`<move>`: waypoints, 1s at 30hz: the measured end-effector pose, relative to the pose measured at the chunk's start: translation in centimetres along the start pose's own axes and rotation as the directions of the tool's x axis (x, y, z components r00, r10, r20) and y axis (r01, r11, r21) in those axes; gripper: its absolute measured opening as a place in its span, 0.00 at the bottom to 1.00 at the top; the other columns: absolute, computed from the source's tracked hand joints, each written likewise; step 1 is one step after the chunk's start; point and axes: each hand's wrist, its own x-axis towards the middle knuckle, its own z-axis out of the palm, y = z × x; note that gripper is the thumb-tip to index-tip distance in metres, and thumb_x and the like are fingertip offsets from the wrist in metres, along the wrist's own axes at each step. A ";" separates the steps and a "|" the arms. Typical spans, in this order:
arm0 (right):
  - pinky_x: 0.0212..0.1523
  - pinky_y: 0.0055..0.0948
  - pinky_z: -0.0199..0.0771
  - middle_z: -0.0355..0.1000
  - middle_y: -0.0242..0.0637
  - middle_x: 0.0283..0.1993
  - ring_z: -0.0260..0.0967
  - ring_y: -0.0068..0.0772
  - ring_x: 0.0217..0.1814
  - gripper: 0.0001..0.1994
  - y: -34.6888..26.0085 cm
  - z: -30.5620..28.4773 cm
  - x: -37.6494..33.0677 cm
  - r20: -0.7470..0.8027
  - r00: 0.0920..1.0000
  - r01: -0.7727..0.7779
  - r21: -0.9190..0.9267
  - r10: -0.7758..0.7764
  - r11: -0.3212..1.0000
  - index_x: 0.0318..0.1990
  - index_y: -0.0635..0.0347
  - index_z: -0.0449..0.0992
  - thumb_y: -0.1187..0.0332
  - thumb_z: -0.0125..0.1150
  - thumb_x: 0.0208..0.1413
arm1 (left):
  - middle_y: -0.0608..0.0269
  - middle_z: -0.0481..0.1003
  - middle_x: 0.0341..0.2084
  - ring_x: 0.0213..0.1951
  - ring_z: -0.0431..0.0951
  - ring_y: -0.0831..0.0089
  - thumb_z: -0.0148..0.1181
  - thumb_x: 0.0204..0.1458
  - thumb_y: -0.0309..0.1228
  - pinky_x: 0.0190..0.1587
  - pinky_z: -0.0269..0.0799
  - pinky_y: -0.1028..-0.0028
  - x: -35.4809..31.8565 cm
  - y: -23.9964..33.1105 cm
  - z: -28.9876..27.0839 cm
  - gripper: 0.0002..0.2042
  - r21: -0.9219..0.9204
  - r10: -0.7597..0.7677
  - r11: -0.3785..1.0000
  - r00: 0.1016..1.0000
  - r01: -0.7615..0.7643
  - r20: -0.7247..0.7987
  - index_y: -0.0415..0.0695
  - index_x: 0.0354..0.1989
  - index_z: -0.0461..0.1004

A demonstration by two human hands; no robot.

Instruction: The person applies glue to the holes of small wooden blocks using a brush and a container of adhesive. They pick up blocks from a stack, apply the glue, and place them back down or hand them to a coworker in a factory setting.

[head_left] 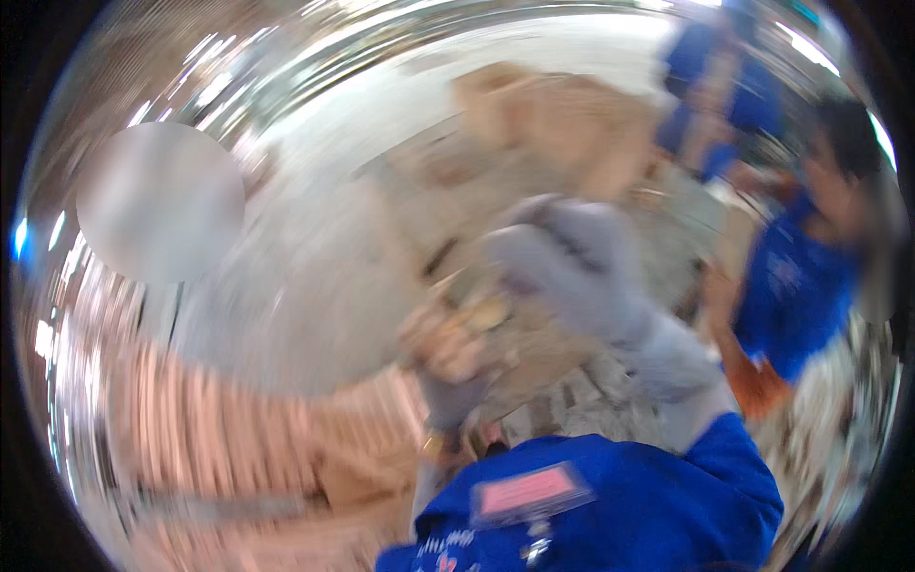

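Observation:
The whole view is smeared by motion. My right hand point(572, 272), in a grey glove with a blue sleeve behind it, is raised in the middle of the view; its fingers look curled, and the blur hides whether it holds anything. Lower down, a grey shape that seems to be my gloved left hand point(450, 400) sits just under a tan and yellowish lump point(453, 336). I cannot tell if the hand grips that lump. A pink tag point(527, 491) lies on the blue cloth at the bottom edge.
Tan cardboard boxes point(553, 114) stand at the back. A person in blue clothes point(796, 286) is close on the right, another person in blue point(724, 76) farther back. Pinkish slatted wood point(238, 429) fills the lower left. A pale floor point(315, 286) spreads left of centre.

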 end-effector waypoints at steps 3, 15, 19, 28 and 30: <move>0.20 0.25 0.65 0.68 0.35 0.19 0.66 0.20 0.20 0.12 4.0 -0.6 -0.9 -0.154 0.968 0.203 0.023 -0.197 0.979 0.26 0.63 0.72 0.64 0.57 0.55 | 0.61 0.70 0.32 0.35 0.72 0.63 0.63 0.40 0.35 0.40 0.68 0.64 1.6 0.5 2.2 0.13 -0.301 -0.235 0.927 0.972 0.224 -0.001 0.45 0.33 0.70; 0.26 0.23 0.66 0.70 0.32 0.25 0.65 0.19 0.23 0.12 6.8 -10.2 -15.4 -0.616 0.779 -0.048 0.128 0.118 0.991 0.35 0.62 0.73 0.62 0.54 0.57 | 0.60 0.70 0.34 0.37 0.71 0.63 0.61 0.43 0.36 0.41 0.69 0.64 8.6 10.8 14.2 0.13 -0.780 -0.317 0.396 0.870 0.484 0.378 0.45 0.35 0.69; 0.34 0.25 0.67 0.71 0.34 0.33 0.66 0.22 0.32 0.10 7.6 -8.4 -14.5 -0.718 0.696 0.166 0.205 0.033 0.965 0.39 0.63 0.72 0.64 0.52 0.58 | 0.60 0.70 0.34 0.38 0.71 0.63 0.60 0.44 0.37 0.42 0.69 0.64 9.6 9.6 14.7 0.14 -0.779 -0.323 0.378 0.860 0.501 0.396 0.44 0.36 0.69; 0.47 0.27 0.64 0.69 0.38 0.40 0.64 0.27 0.45 0.10 8.0 -3.4 -8.1 -0.779 0.600 0.470 0.160 -0.181 0.868 0.45 0.65 0.68 0.69 0.49 0.60 | 0.60 0.70 0.36 0.39 0.71 0.63 0.59 0.46 0.38 0.42 0.69 0.63 12.5 5.3 15.2 0.14 -0.822 -0.383 0.269 0.839 0.502 0.387 0.44 0.38 0.69; 0.47 0.27 0.64 0.68 0.38 0.40 0.63 0.28 0.45 0.10 9.2 -2.4 -6.5 -0.774 0.612 0.450 0.173 -0.162 0.876 0.45 0.64 0.68 0.68 0.49 0.60 | 0.60 0.70 0.36 0.40 0.71 0.63 0.58 0.46 0.38 0.43 0.69 0.63 13.3 4.2 15.2 0.14 -0.834 -0.398 0.240 0.834 0.497 0.382 0.44 0.38 0.69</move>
